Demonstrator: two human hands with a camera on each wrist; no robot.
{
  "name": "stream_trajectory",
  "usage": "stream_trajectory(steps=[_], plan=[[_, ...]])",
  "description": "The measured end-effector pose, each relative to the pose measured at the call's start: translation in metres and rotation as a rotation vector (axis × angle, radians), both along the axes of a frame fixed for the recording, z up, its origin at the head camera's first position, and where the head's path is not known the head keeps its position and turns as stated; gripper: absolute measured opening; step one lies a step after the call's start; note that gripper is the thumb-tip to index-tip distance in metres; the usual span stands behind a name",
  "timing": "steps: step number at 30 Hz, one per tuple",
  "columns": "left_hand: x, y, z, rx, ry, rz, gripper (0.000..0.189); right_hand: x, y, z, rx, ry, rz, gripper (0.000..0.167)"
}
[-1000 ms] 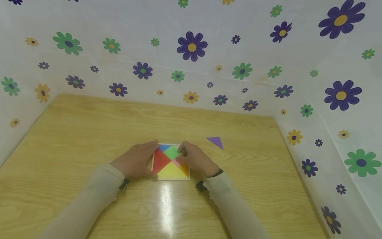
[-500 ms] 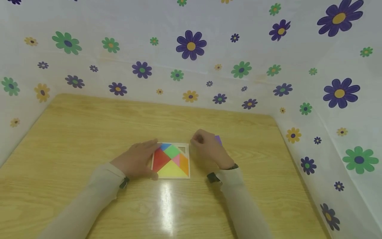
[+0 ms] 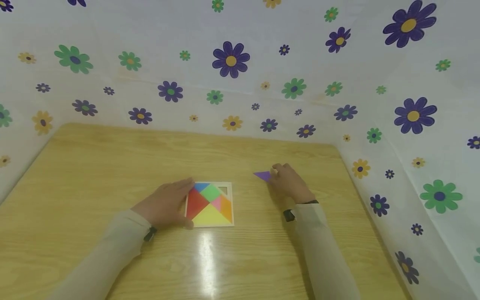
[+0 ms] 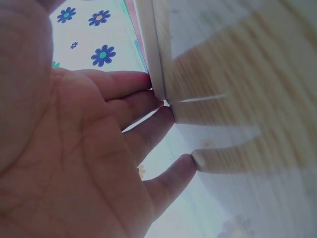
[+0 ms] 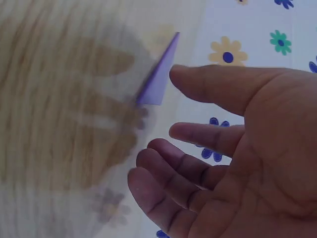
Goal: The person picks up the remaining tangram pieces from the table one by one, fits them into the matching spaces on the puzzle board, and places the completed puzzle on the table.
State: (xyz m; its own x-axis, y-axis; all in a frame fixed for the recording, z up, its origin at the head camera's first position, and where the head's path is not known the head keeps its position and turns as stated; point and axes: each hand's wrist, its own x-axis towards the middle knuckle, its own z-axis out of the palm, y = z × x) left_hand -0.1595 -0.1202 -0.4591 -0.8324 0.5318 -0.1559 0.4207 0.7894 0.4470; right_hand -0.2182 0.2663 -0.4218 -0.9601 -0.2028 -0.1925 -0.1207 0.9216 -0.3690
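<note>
A square tangram tray with a pale rim lies on the table, holding red, blue, green, pink, orange and yellow pieces. A bare triangular gap shows in its upper right corner. My left hand rests along the tray's left side; in the left wrist view its straight fingers touch the tray edge and the tabletop. To the right of the tray, a purple triangle piece lies on the wood. My right hand hovers at it, thumb close to the triangle and the other fingers loosely bent, gripping nothing.
The wood-grain table is bordered at the back and sides by a white flower-printed cloth. A glare streak crosses the tabletop in front of the tray.
From the tray's right side my right hand has moved right to the purple triangle, uncovering the corner gap and the orange and pink pieces. My left hand has stayed at the tray.
</note>
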Motion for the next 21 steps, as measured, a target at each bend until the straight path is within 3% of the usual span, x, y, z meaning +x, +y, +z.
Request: stream_trajectory(steps=[5,14,21], plan=[[0.002,-0.003,0.0,0.003,-0.003,-0.004,0.115,-0.004,-0.006,-0.007,0.048,0.001,0.056,0.037],[0.001,-0.003,0.003,-0.012,0.012,-0.014,0.113,-0.009,-0.015,-0.009,0.029,0.016,-0.011,0.034],[0.001,-0.001,0.004,-0.02,0.011,-0.012,0.114,-0.013,-0.018,-0.009,-0.043,-0.063,-0.098,0.035]])
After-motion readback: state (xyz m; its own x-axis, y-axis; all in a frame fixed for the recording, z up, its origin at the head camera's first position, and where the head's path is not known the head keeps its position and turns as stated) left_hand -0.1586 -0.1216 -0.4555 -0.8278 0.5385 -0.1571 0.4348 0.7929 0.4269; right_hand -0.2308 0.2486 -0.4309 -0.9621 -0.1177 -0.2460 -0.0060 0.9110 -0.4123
